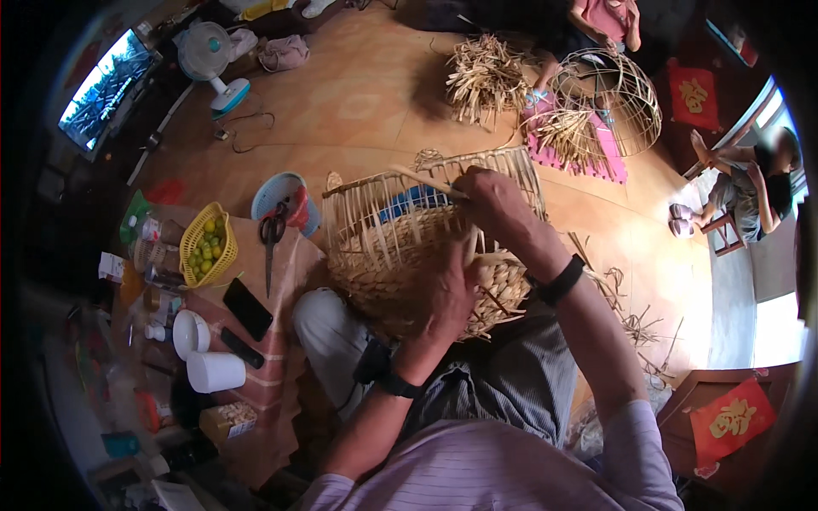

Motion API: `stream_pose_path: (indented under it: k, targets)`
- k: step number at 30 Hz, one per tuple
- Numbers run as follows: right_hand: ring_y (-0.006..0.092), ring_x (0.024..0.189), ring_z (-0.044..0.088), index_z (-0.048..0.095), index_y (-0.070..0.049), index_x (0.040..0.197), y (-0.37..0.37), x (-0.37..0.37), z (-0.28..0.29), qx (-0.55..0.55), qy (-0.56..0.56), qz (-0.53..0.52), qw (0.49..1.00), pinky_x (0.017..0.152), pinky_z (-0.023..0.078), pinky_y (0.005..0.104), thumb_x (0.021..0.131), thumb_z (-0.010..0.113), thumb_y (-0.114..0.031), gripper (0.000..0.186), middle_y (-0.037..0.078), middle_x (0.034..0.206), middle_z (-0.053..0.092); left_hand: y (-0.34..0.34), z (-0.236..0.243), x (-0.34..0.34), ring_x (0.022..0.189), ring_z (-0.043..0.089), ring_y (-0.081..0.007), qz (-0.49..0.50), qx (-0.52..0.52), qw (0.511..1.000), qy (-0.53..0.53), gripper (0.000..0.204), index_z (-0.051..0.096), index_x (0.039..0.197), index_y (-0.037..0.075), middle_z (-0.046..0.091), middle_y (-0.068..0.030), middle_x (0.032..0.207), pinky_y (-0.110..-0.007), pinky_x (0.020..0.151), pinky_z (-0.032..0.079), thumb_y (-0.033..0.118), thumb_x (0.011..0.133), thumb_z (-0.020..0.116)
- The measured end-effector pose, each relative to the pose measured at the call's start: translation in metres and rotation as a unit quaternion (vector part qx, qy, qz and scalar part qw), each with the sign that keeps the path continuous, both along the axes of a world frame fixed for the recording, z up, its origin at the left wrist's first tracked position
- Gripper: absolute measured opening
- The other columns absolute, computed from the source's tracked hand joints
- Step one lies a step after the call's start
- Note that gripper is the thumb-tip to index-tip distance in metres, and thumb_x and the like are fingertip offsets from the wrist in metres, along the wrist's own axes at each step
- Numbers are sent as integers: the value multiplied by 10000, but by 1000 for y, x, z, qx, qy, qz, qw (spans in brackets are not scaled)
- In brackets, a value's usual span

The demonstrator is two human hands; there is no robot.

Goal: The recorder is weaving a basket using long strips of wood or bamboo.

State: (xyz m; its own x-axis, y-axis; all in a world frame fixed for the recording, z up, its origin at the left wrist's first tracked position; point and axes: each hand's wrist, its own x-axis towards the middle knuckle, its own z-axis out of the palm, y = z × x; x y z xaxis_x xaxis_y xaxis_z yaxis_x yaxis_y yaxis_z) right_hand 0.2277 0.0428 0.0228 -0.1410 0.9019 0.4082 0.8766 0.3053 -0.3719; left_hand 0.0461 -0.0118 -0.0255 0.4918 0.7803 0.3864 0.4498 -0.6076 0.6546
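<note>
A half-woven straw basket (pixel 375 277) rests on its side across my lap, its weave dense near me and its upright ribs bare toward the far rim. My right hand (pixel 496 203) is closed in a fist over the basket's right part, gripping a pale straw strand (pixel 423 180) that sticks out to the left. My left hand (pixel 445 298) lies lower, against the woven wall, its fingers curled on the basket and partly hidden. Something blue (pixel 413 201) shows through the open ribs.
On the left, a low table (pixel 285 272) bears scissors (pixel 271 238), a yellow basket of green fruit (pixel 207 247), a phone (pixel 248 308) and white cups (pixel 215 372). Loose straw (pixel 635 328) lies right. Ahead are straw bundles (pixel 486 81), a wire-like frame (pixel 618 102) and a seated person.
</note>
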Motion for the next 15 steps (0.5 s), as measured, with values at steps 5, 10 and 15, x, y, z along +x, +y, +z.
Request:
stream_pose_path:
  k: [5,10,15]
  targets:
    - [277,754,657,673,-45,1122,-7,11,-4,-127,244,6,961,687,532,378,967,695,-120,174,162,883,710,2,17,7,853,666,-417,50,-152,987,-29,264,513,1266,49,668,-233,973,-488,731,504,163,1046,603]
    - [98,768,618,589,-55,1321,-29,5,3,-163,453,10,877,640,514,268,973,717,-64,371,65,930,713,1,13,9,800,640,-328,40,-135,981,-132,217,498,1190,31,628,-184,904,-439,723,501,223,1099,542]
    - [85,630,604,614,6,1215,-49,14,-22,-141,534,-67,831,505,473,265,933,775,-54,330,80,959,751,4,11,12,766,675,-348,54,-161,980,-102,193,483,1100,43,653,-162,842,-451,675,514,172,1046,616]
